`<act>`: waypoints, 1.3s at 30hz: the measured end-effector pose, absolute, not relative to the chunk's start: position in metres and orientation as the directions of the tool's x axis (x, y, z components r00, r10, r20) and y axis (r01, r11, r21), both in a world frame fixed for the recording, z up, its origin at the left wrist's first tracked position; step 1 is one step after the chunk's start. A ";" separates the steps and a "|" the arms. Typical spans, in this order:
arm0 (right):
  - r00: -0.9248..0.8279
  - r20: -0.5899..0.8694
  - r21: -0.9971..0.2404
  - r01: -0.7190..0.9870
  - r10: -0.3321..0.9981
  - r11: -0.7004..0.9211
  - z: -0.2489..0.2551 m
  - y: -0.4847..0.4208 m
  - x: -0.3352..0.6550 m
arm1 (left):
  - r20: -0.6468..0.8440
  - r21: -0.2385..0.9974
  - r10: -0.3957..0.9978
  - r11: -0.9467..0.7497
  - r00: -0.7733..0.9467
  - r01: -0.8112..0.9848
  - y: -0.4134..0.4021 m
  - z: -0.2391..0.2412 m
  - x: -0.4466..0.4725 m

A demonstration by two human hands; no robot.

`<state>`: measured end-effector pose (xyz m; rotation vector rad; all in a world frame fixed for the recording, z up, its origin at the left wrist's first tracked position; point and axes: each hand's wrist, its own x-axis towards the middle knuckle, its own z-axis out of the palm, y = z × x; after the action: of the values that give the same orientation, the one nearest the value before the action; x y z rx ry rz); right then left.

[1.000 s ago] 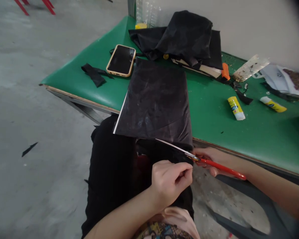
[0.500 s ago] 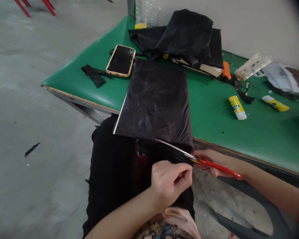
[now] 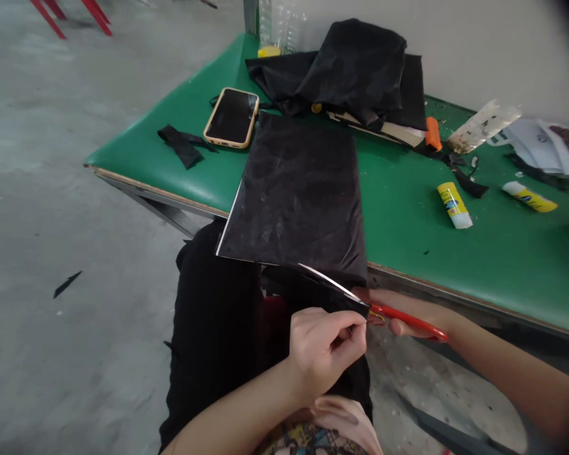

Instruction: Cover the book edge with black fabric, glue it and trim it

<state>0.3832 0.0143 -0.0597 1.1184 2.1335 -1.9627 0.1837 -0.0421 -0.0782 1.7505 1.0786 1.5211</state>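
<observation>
A flat panel wrapped in a black sheet (image 3: 303, 189) lies partly on the green bench and juts over its edge above my lap, with a white edge showing on its left. Red-handled scissors (image 3: 408, 320) are in my right hand (image 3: 408, 309), their blades reaching left along the panel's near side, where black material hangs down. Close to the blades' base, my left hand (image 3: 327, 351) is closed in a pinch on what looks like the edge of that hanging black sheet. Its fingertips partly hide the grip.
On the green bench (image 3: 408, 234) lie a phone (image 3: 232, 118), a black strip (image 3: 180, 145), two glue sticks (image 3: 455, 205) (image 3: 530, 196) and an orange piece (image 3: 433, 134). Folded black material (image 3: 355, 69) is heaped at the back. A black scrap (image 3: 67, 284) lies on the floor.
The scissors and my right hand have shifted slightly left, and the blades sit further into the black sheet near my left fingertips. My left hand has barely moved.
</observation>
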 end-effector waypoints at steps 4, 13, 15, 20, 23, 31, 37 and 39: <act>-0.730 -0.474 -0.876 0.446 0.493 -0.183 -0.070 0.013 0.387 | 0.505 0.843 0.862 -0.501 0.031 0.196 -0.042 -0.079 0.184; -0.636 -0.555 -0.825 0.504 0.537 -0.256 -0.073 0.018 0.395 | 0.500 0.849 0.866 -0.493 0.016 0.191 -0.041 -0.078 0.184; -0.623 -0.569 -0.814 0.519 0.536 -0.261 -0.073 0.018 0.396 | 0.500 0.848 0.866 -0.493 0.013 0.195 -0.041 -0.077 0.184; -0.618 -0.561 -0.801 0.573 0.551 -0.173 -0.072 0.020 0.397 | 0.488 0.855 0.873 -0.478 0.000 0.200 -0.042 -0.076 0.184; -0.625 -0.527 -0.793 0.606 0.576 -0.068 -0.069 0.020 0.397 | 0.488 0.854 0.873 -0.479 0.006 0.201 -0.043 -0.075 0.183; -0.790 -0.426 -0.851 0.515 0.441 0.100 -0.051 0.014 0.395 | 0.439 0.882 0.898 -0.435 0.015 0.180 -0.045 -0.070 0.181; -0.815 -0.432 -0.878 0.478 0.386 0.029 -0.042 0.009 0.395 | 0.451 0.862 0.891 -0.450 0.054 0.234 -0.052 -0.066 0.172; -0.805 -0.437 -0.876 0.483 0.403 0.015 -0.045 0.008 0.395 | 0.435 0.868 0.897 -0.440 0.074 0.229 -0.055 -0.067 0.170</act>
<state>0.3954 0.0085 -0.0451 0.9577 2.1917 -1.9370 0.1697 -0.0546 -0.0667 1.7437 1.1210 1.3999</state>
